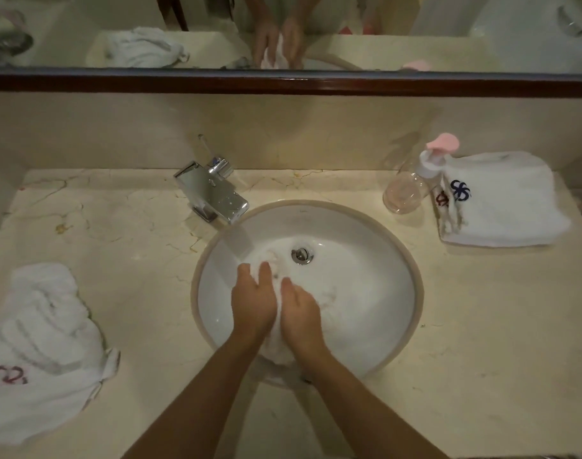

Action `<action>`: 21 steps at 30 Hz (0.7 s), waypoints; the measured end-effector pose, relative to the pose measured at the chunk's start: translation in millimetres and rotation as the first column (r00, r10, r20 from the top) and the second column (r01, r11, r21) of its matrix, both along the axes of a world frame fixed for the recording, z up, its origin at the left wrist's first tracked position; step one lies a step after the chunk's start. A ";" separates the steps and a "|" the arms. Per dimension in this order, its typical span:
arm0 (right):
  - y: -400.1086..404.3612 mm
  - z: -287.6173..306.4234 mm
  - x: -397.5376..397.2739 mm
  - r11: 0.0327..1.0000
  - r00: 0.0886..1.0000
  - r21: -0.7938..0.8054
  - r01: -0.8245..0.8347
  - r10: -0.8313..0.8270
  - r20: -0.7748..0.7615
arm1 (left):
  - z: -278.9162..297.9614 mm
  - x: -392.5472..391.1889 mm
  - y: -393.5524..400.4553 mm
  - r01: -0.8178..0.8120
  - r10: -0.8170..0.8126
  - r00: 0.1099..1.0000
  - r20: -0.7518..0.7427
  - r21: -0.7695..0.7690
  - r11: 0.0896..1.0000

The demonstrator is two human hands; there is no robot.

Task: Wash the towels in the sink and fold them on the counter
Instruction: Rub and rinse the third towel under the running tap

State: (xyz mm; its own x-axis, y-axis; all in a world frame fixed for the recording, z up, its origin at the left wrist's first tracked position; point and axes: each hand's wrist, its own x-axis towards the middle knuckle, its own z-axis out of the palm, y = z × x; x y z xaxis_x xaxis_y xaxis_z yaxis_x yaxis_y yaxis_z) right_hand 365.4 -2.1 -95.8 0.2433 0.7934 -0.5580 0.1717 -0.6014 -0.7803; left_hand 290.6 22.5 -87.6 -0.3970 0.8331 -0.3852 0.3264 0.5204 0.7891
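Both hands work one wet white towel (276, 351) low in the sink (375, 226): the left hand (253, 301) and the right hand (299, 314) press it between their palms, fingers laid along the cloth and partly curled round it, so each grip holds the towel rather than hanging slack. Water runs from the faucet (213, 197) at 11 o'clock of the basin onto the cloth near the drain (302, 255).

Risks, as I judge them: the towel bulges toward the basin's 6 o'clock rim, and a hard squeeze there could send water over the edge onto the tabletop (481, 326) (and down the front). Cloth drifting over the drain could block it and let the basin fill.

A crumpled towel (38, 346) lies at 9 o'clock, and a folded stack (505, 207) sits at 2 o'clock, touching the soap bottle (412, 187). Dripping transfers either way could soak them or knock the bottle over.
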 end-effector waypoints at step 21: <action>32.6 7.5 63.3 0.832 0.452 -0.420 0.362 -0.551 -0.701 | 24.2 -8.1 -7.7 -0.052 0.237 0.614 0.753 -0.261 0.964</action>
